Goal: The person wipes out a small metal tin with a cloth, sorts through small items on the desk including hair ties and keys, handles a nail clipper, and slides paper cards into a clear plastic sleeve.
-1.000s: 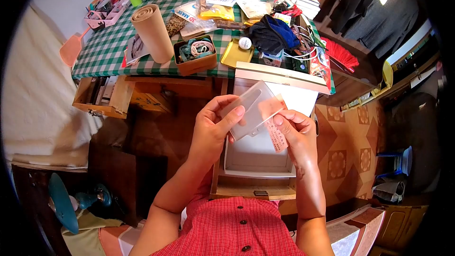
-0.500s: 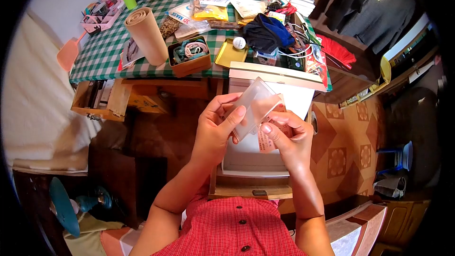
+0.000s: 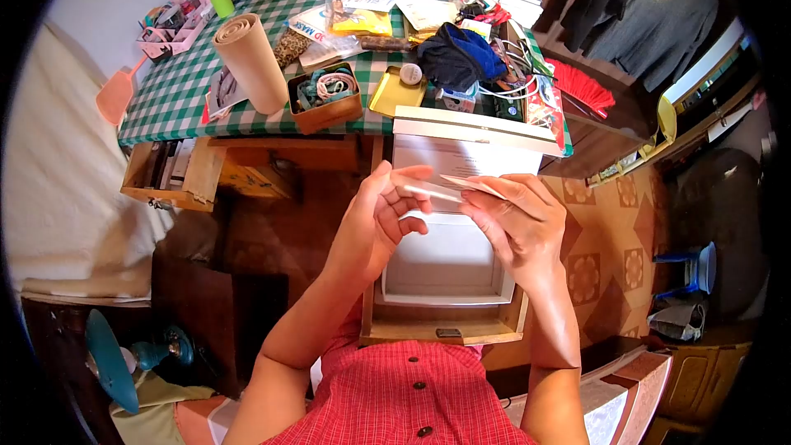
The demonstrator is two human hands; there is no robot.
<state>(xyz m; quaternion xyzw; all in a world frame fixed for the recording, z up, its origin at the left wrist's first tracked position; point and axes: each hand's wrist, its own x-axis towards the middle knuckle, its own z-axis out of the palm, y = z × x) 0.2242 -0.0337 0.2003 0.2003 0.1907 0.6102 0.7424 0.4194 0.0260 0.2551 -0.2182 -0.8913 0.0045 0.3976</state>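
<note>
The clear plastic card sleeve (image 3: 428, 190) is held edge-on above the open white drawer (image 3: 445, 276), pinched by the left hand (image 3: 375, 227), whose fingers are clamped on its near end. The right hand (image 3: 515, 227) pinches a thin paper card (image 3: 471, 185) at the sleeve's mouth. Both look light, flexible and slick, best gripped by their edges.

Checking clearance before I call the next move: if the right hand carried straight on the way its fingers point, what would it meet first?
Probably the left hand: the right hand points up-left, holding the pink card beside the clear sleeve. Depth is unclear.
</note>
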